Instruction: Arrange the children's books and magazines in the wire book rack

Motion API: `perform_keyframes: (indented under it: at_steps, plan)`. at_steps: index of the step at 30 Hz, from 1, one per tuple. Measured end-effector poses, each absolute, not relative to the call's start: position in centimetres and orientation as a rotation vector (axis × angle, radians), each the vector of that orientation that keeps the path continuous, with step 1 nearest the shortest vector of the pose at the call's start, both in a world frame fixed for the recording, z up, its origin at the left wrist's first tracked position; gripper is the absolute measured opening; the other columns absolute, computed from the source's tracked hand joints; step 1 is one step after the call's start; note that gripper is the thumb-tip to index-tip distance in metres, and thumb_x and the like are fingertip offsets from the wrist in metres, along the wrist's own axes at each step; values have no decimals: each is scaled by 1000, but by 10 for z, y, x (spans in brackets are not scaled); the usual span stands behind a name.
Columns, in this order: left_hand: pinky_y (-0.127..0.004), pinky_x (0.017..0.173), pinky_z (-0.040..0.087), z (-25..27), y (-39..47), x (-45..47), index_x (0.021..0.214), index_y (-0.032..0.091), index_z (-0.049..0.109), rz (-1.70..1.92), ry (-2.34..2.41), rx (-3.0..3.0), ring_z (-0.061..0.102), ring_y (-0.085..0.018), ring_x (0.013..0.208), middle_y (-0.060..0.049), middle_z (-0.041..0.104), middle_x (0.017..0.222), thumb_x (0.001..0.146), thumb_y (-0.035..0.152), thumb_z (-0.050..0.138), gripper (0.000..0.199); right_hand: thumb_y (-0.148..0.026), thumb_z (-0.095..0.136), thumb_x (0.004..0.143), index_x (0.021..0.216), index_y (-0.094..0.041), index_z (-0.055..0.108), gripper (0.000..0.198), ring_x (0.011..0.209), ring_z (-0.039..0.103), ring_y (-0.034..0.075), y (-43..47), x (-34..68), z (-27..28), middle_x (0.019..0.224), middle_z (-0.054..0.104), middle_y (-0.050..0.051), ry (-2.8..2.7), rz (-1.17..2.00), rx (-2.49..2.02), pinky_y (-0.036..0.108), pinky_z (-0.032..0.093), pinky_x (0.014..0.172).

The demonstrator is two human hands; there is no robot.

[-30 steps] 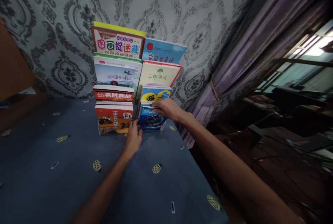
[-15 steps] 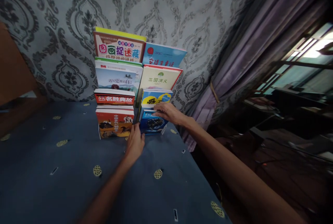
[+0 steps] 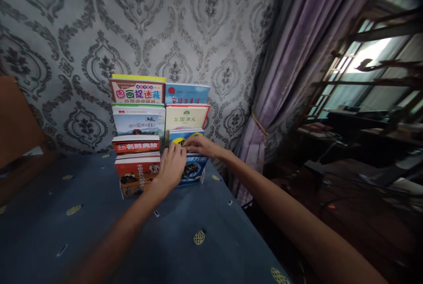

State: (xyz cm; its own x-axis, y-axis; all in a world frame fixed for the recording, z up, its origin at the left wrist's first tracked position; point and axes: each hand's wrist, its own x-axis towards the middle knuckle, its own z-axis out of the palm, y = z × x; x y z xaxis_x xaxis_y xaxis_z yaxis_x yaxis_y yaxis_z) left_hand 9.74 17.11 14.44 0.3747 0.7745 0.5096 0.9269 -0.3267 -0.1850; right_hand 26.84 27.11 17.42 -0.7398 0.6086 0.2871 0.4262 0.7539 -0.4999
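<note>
Two columns of upright books stand in stepped tiers. At the front of the right column is a blue book (image 3: 193,171) with a dark picture on its cover. My left hand (image 3: 173,163) is bent over its upper left corner and covers that part of the cover. Along the same top edge, my right hand (image 3: 200,145) has its fingers curled on the book, close to the left fingertips. Behind both hands a blue and yellow book (image 3: 188,133) is partly hidden. An orange-red book (image 3: 135,174) fronts the left column, beside my left hand.
Higher tiers hold a pale green book (image 3: 185,118), a light blue book (image 3: 188,94) and a brown picture book (image 3: 139,92). A blue cloth with pineapple prints (image 3: 132,235) covers the table. Patterned wallpaper is behind; a purple curtain (image 3: 280,77) hangs at right. Brown cardboard (image 3: 18,121) stands left.
My left hand has risen from the low gap between the columns to the blue book's top edge. My right hand has shifted left along that edge. The camera view has tilted up.
</note>
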Motion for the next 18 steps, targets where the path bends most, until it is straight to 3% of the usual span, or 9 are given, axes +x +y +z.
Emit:
perform_keyframes:
  at_steps: [4,8,18]
  plan:
    - [-43,94,50,148,175,93,124,11,58,-414,-1471,-2270,60,-30,116,-18,66,119,96,11,43,32,-34,70,83,105,-15,78,29,67,61,15,281,259,185,70,71,1,-2652,409,-906,22,39,62]
    - [-41,87,54,158,179,93,128,12,57,-282,-1593,-2400,68,-29,108,-18,69,119,99,17,43,33,-27,74,78,100,-15,80,26,68,64,16,282,253,190,69,72,1,-2638,357,-956,22,40,64]
    - [-35,90,53,179,182,86,111,20,69,-315,-1620,-2524,70,-28,111,-11,74,116,100,27,49,24,-23,72,76,91,-15,79,18,67,63,14,294,255,183,68,71,0,-2641,370,-844,21,40,62]
